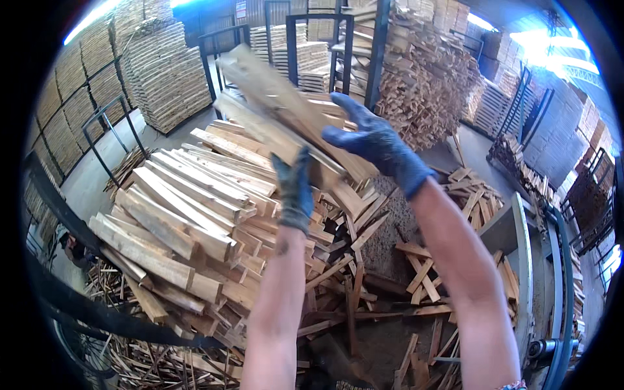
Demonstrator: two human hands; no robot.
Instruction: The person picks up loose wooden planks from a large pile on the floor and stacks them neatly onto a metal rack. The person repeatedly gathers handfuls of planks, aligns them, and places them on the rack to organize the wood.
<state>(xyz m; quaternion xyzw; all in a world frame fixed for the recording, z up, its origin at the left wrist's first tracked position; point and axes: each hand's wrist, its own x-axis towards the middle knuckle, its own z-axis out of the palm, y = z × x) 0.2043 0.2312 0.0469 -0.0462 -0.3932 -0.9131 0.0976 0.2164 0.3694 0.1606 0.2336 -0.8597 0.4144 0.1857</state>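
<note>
Two blurred pale boards slant up and away to the left between your hands, raised over the pile; the upper board (292, 104) lies just beside your right hand, on its left, and the lower board (257, 127) has its near part just above your left hand. Your left hand (294, 188), in a dark glove, points upward with thumb and fingers apart, touching the lower board from below; you cannot tell from this view how firmly it grips. Your right hand (377, 140), in a blue-grey glove, is open, thumb and fingers spread wide toward the upper board's side; whether the fingertips press on the wood is unclear. Low on your left, a dark metal rail (97, 309) curves across, with thin wood scraps (175, 364) below it. Just beyond the rail, and under the raised boards, the board pile (188, 188) spreads out in uneven layers, its ends pointing toward you. Loose offcuts (422, 273) lie crossed on your right, near a light metal beam (522, 253) and a blue hose (560, 292). Farther ahead, a dark upright post (376, 52) and a black metal frame (320, 19) stand behind the boards, with a large heap of timber (426, 78) to the right of the post and a tall board stack (162, 78) to the left
</note>
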